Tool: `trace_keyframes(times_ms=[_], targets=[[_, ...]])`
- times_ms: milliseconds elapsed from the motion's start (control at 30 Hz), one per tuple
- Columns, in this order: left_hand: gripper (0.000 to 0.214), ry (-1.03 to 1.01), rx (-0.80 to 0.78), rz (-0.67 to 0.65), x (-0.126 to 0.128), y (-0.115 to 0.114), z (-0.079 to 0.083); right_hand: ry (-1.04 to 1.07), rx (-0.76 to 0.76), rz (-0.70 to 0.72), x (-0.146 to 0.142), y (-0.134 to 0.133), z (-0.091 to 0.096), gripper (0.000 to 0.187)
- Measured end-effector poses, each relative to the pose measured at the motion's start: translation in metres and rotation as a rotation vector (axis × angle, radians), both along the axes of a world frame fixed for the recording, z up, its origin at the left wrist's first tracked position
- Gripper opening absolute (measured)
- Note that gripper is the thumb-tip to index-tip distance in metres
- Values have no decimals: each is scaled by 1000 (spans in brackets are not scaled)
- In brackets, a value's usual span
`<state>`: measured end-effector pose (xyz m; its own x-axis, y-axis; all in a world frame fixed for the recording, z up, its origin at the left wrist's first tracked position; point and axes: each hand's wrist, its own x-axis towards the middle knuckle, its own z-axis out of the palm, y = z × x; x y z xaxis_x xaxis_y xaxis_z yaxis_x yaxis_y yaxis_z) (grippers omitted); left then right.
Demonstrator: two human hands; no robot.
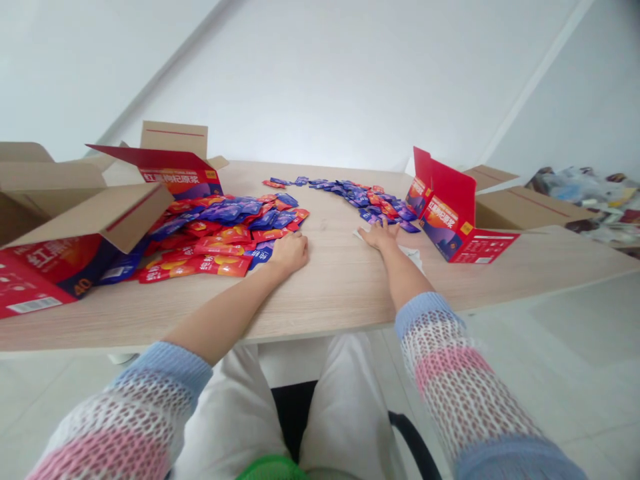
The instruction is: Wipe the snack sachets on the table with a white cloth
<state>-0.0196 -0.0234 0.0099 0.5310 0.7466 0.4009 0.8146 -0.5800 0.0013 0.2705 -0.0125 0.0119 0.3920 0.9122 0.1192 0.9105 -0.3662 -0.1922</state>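
Observation:
My left hand (289,253) rests on the wooden table (325,293) with its fingers curled under, at the near edge of a heap of red and blue sachets (225,230). What its fingers hold, if anything, is hidden. My right hand (380,235) lies flat with fingers spread, over a white sheet (413,255), its fingertips touching a smaller scatter of blue and red sachets (360,195). A red printed carton (450,217) stands open just right of that hand.
Open cardboard boxes (70,193) and a red carton (175,175) stand at the left and back left. Another red carton (40,273) lies at the near left. A brown box (520,203) sits at the right, clutter (585,193) beyond it.

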Motion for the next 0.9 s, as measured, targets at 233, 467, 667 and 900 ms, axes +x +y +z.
trace_keyframes(times_ms=[233,467,667,900], targets=[[23,-67,-15,44,1,0,-1,-57,-84,115,-12,-18,10,66],[21,-162,-76,102,3,3,-1,-149,-56,472,-71,-60,4,60],[28,-306,-26,166,3,11,-11,-197,79,618,-114,-107,-7,53],[54,-133,-266,-287,0,51,-24,-242,131,201,-94,-123,-12,82]])
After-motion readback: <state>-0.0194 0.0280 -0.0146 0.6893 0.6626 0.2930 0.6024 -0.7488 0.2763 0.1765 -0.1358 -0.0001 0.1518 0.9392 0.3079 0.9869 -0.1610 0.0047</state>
